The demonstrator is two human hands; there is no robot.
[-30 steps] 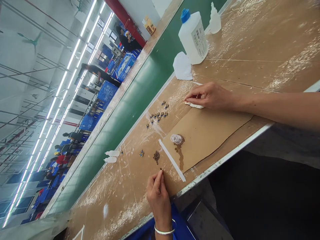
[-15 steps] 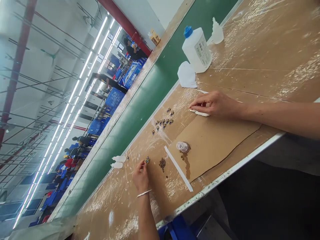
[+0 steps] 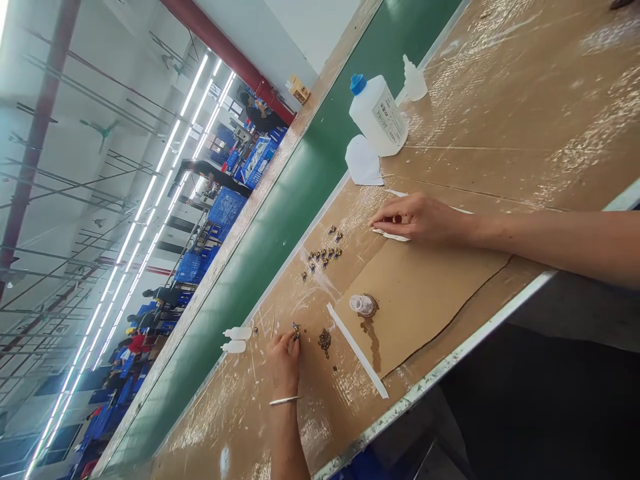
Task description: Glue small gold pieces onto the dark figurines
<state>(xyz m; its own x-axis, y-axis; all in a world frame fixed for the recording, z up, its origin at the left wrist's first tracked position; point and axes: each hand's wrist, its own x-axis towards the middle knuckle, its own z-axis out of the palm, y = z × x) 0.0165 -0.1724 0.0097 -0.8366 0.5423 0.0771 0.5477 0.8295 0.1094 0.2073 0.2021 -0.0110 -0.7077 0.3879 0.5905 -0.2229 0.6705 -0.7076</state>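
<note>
We see a tiny blue-and-brass part [image 3: 296, 330] down at the near left of the brown workbench [image 3: 500, 100], pinched between the fingertips of our left hand [image 3: 283, 360]; it is too small to make out its shape. Further right, a thin white strip [image 3: 394, 236] lies flat at the far edge of the cardboard sheet [image 3: 425, 293], one end under our right hand [image 3: 425, 217]

Two bare forearms; a thin silver bangle [image 3: 285, 401] at the wrist of the left hand [image 3: 283, 360]
</note>
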